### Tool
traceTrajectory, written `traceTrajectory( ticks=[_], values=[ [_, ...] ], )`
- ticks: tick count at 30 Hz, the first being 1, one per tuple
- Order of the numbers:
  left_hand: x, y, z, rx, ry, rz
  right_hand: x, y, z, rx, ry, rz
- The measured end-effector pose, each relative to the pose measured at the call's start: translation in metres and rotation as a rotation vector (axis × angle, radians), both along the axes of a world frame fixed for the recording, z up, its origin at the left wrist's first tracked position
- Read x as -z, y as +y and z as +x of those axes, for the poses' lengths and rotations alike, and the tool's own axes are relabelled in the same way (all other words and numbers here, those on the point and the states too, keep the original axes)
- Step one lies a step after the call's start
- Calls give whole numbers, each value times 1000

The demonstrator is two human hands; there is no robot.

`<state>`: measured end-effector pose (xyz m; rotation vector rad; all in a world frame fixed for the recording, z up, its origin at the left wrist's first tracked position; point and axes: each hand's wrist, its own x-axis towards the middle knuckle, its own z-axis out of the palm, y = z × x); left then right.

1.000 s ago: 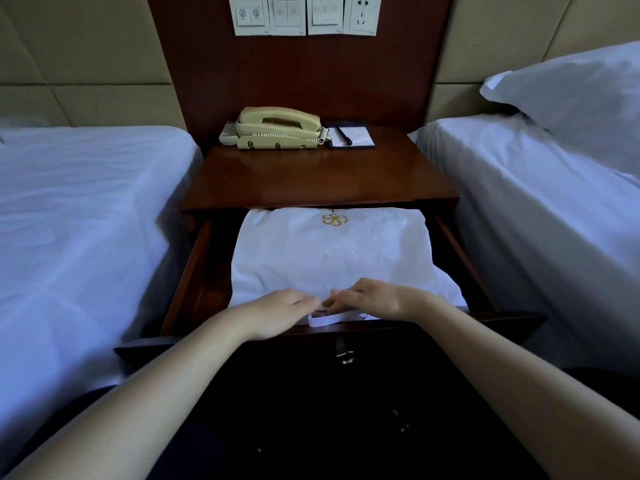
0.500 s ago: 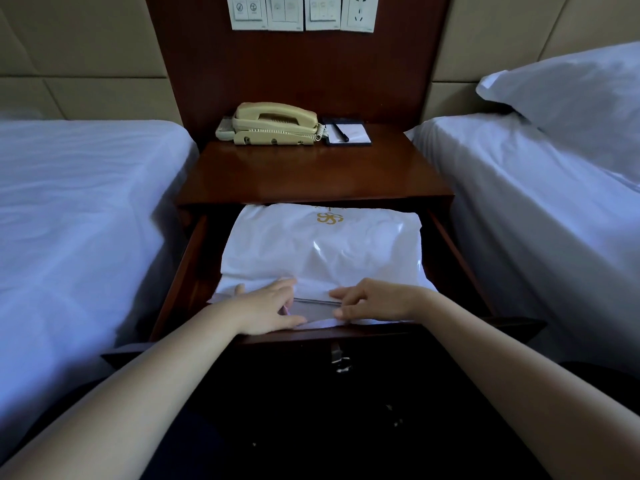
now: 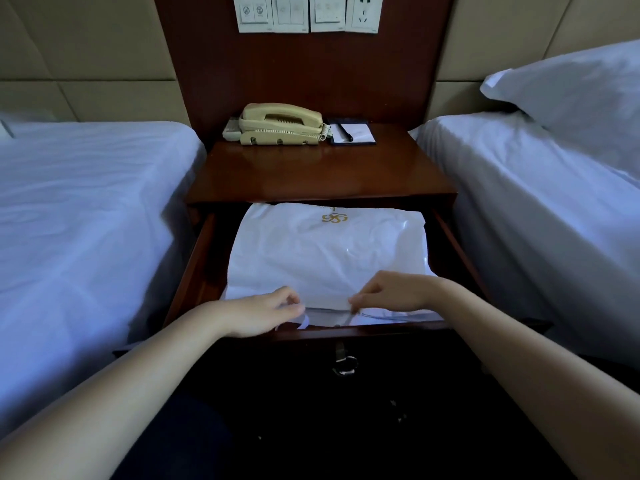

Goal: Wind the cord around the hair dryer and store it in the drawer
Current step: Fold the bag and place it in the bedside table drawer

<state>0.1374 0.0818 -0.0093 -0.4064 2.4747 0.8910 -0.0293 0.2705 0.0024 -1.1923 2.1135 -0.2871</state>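
The nightstand drawer (image 3: 204, 271) is pulled out towards me. Inside it lies a white plastic bag (image 3: 325, 251) with a gold logo near its far end. My left hand (image 3: 263, 313) and my right hand (image 3: 391, 292) are both at the bag's near edge, fingers curled and pinching the plastic. A thin loop of the bag's handle shows just below my left fingers. No hair dryer or cord is visible; whatever is in the bag is hidden.
On the nightstand top (image 3: 318, 174) stand a beige telephone (image 3: 277, 124) and a notepad with a pen (image 3: 351, 133). White beds flank the drawer, left (image 3: 79, 216) and right (image 3: 540, 202), with a pillow (image 3: 575, 88). A metal pull (image 3: 343, 363) hangs on the drawer front.
Both hands stayed at the bag's near edge and moved slightly apart. The bag's near edge has been folded and shifted under my fingers.
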Motion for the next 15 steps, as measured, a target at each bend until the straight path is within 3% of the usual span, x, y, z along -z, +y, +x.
traceTrajectory(
  ticks=[5, 9, 12, 15],
  values=[
    [-13, 27, 18, 29, 62, -56, 7, 22, 12, 63, 38, -175],
    [-18, 40, 29, 171, 200, -478, -1, 36, 26, 64, -20, -179],
    [-13, 38, 30, 188, 364, -620, -1, 40, 30, -23, 198, -103],
    [-11, 32, 21, 158, 359, -634, 2, 37, 27, -58, 446, -154]
  ],
)
